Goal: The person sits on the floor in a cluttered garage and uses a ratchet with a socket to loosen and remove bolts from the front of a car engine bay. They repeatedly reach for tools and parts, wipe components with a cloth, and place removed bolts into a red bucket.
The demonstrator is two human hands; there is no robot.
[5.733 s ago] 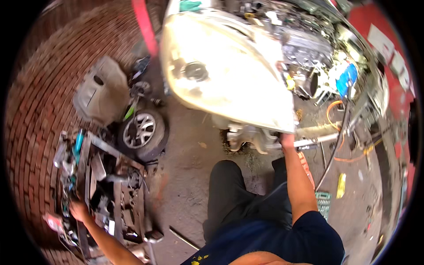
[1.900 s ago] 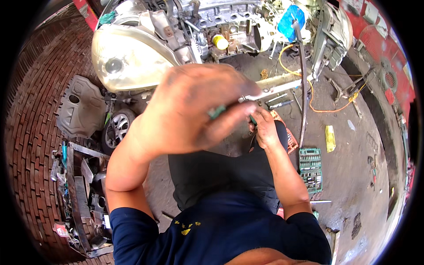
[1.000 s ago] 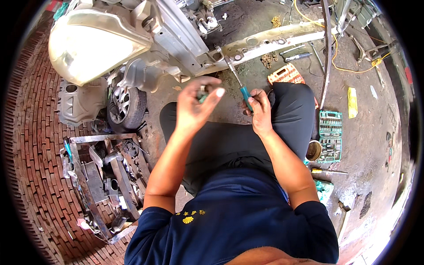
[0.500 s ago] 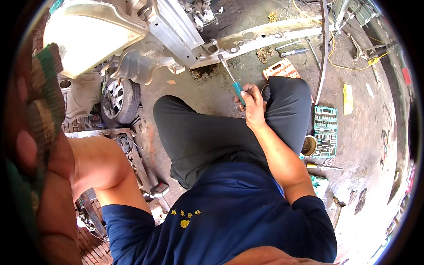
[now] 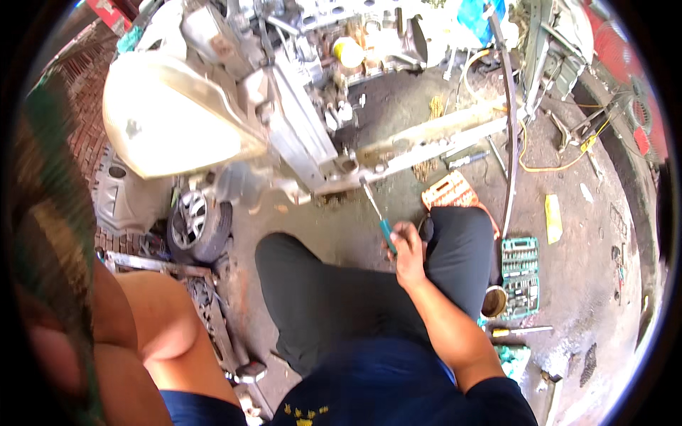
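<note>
My right hand (image 5: 408,253) is closed round the teal handle of a ratchet wrench (image 5: 386,228), above my right thigh. Its metal shaft points up and left, with the small head just in front of a pale car-frame crossbar (image 5: 426,150). Whether the head touches the bar I cannot tell. My left hand (image 5: 53,355) is raised very close to the camera at the left edge, large and blurred. Its fingers are bent round a green and brown patterned cloth (image 5: 60,234), which hides part of them.
A headlight (image 5: 177,117) and engine parts (image 5: 348,53) lie ahead. On the left are a wheel (image 5: 199,224) and a metal frame (image 5: 153,264). To the right stand a teal socket set (image 5: 521,270), a round tin (image 5: 494,302), an orange case (image 5: 451,190), a screwdriver (image 5: 522,331) and a yellow cable (image 5: 550,169).
The view has tilted up, so the scene sits lower and more of the engine shows. My right hand still holds the ratchet wrench; my left hand stays raised with the cloth.
</note>
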